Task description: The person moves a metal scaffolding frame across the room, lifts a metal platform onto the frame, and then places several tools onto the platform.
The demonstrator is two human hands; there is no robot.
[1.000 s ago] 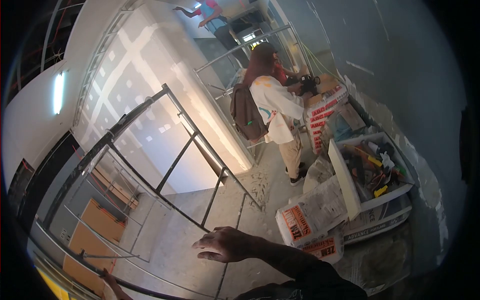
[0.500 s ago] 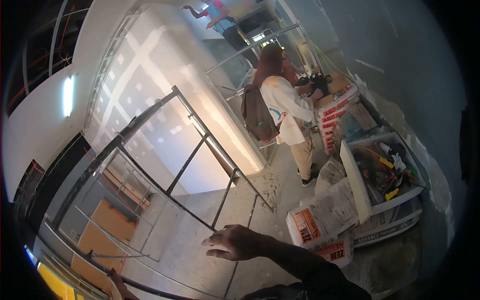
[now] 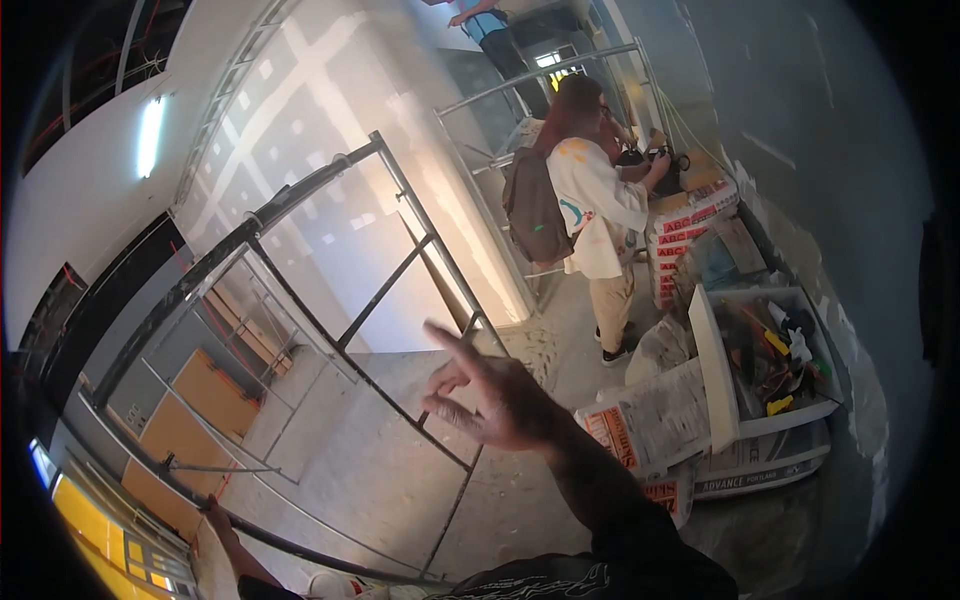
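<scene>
My right hand (image 3: 495, 395) is raised in front of the metal scaffold frame (image 3: 385, 282), its index finger stretched out and the other fingers partly bent and apart. Nothing is in it. At the lower left, my left hand (image 3: 216, 515) is at the dark lower tube of the scaffold, with fingers around the tube. Much of that hand is small and dim in the view.
A person with a backpack (image 3: 538, 205) stands beside stacked bags (image 3: 690, 230). Another person (image 3: 500, 45) is higher up behind a second scaffold. At right, a white box (image 3: 712, 375) of tools rests on cement bags (image 3: 765, 470). A lit tube lamp (image 3: 150, 137) is at left.
My right hand has risen off the scaffold's near bar and now has its index finger extended. The view has shifted slightly. The left hand stays at the lower tube.
</scene>
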